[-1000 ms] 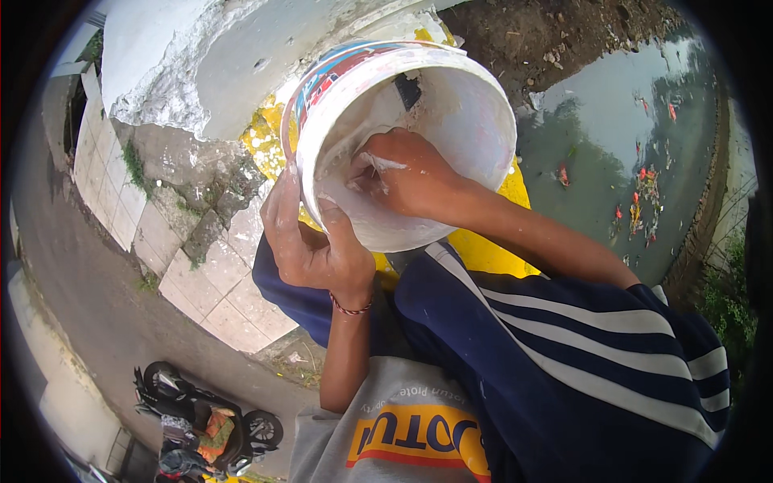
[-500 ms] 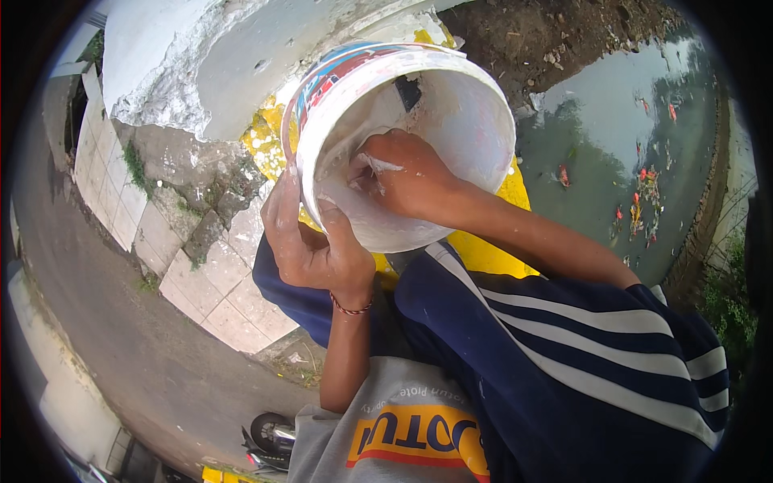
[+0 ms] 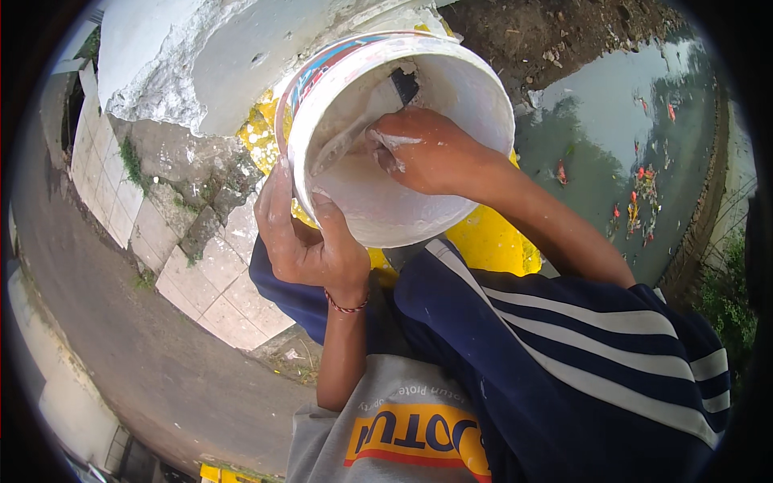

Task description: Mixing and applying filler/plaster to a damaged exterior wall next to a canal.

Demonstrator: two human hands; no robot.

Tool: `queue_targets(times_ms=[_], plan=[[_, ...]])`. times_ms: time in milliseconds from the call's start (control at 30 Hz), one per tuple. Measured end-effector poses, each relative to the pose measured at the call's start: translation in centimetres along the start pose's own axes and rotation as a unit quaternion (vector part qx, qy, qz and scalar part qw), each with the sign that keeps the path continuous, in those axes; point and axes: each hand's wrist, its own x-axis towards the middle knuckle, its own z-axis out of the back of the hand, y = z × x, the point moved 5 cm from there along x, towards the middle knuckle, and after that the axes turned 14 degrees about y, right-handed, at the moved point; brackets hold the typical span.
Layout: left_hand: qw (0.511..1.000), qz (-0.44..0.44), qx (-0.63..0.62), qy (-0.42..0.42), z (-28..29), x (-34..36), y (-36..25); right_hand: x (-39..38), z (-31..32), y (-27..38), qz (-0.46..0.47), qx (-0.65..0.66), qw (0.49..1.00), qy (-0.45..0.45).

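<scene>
A white plastic bucket [image 3: 411, 229] with a red and blue printed outside tilts toward me above my knees, its inner wall smeared with whitish paint. My left hand [image 3: 314, 241] grips its left rim, thumb over the edge and fingers along the outside. Inside the bucket, my right hand [image 3: 431, 153] has its fingers closed round a paint-coated tool that looks like a paintbrush [image 3: 378, 98], with a pale body and dark bristle-like end by the far inner wall. White paint streaks the right hand. Part of the tool's handle is hidden by the fingers.
Yellow-painted ledge [image 3: 495, 241] lies under the bucket. A pond [image 3: 596, 169] with orange and red fish is on the right. Ahead stands a rough white wall [image 3: 250, 72]. Broken paving tiles [image 3: 221, 294] and a road [image 3: 137, 338] run along the left.
My right hand has shifted slightly up and right inside the bucket, showing more of the brush-like tool. The bucket and my left hand have moved a little left.
</scene>
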Motion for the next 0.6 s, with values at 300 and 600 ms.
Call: queue_targets(times_ms=[300, 600], plan=[[0.993, -0.064, 0.065, 0.07, -0.4, -0.1, -0.6, -0.6, 0.9, -0.1, 0.008, -0.021, 1.0, 0.021], [0.996, -0.049, 0.053, 0.056, -0.3, -0.2, -0.6, -0.6, 0.2, 0.0, -0.013, 0.084, 0.985, 0.15]])
